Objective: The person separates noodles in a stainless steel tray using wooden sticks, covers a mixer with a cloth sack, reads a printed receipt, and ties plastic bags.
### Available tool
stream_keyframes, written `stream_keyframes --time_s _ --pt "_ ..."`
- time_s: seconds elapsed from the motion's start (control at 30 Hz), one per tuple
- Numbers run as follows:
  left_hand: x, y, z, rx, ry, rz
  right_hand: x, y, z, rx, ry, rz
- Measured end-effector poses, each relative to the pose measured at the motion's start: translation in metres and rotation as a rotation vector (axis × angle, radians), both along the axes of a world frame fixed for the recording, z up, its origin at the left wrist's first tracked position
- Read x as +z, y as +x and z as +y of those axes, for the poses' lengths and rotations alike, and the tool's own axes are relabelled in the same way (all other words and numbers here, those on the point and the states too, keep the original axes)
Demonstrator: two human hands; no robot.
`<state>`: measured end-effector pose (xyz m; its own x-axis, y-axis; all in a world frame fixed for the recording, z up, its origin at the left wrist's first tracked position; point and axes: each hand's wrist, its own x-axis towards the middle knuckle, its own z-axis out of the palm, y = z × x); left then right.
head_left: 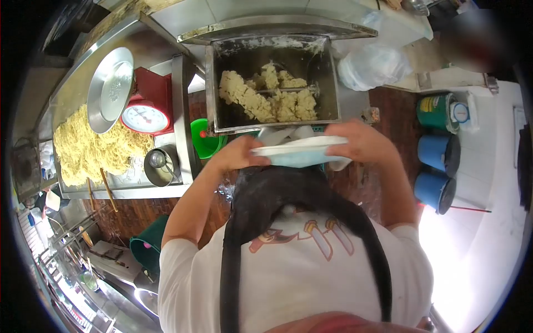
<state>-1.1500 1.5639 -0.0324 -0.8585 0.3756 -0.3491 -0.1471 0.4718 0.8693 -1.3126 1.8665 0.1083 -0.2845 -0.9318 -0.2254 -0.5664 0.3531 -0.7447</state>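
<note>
My left hand [242, 155] and my right hand [361, 142] grip opposite ends of a shallow plastic basin [300, 154], white at the rim and pale blue below. I hold it tilted in front of my black apron, and its inside is mostly hidden from this angle. Just beyond it stands a rectangular metal mixer trough [337, 83] with its lid raised. Clumps of pale yellow dough [250, 100] lie in the trough around a metal bar. Some whitish pieces show behind the basin, too unclear to name.
To the left, a metal table [127, 192] bears a heap of yellow noodles [94, 150], a red dial scale [150, 111] with a metal pan, and a pot [161, 166] with a ladle. A green bucket [206, 141] stands below. Blue bins [433, 190] line the right wall.
</note>
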Motion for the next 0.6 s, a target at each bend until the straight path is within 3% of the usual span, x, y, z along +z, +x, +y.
stream_keyframes --time_s 0.1,0.17,0.27,0.3,0.4,0.43,0.47,0.6 --pt "-0.067 0.049 -0.063 -0.059 -0.343 0.063 -0.011 -0.018 0.048 -0.127 0.185 -0.110" --pt "-0.077 0.075 -0.091 -0.035 -0.478 0.033 -0.006 -0.033 0.073 -0.163 0.352 -0.158" --pt "-0.082 0.086 -0.132 0.154 -0.493 0.146 -0.014 -0.049 0.092 -0.371 0.502 -0.132" --pt "-0.077 0.079 -0.137 0.321 -0.521 0.174 -0.023 -0.057 0.096 -0.462 0.534 -0.103" --pt "-0.059 0.034 -0.161 0.693 -0.489 0.290 -0.086 -0.089 0.092 -0.610 0.152 0.600" --pt "-0.060 0.017 -0.173 0.636 -0.663 0.378 -0.102 -0.099 0.076 -0.617 0.078 0.879" --pt "-0.062 -0.002 -0.184 0.577 -0.835 0.471 -0.109 -0.104 0.057 -0.666 0.162 0.889" --pt "-0.098 -0.054 -0.211 0.567 -0.957 0.276 -0.169 -0.135 0.013 -0.987 0.290 0.659"
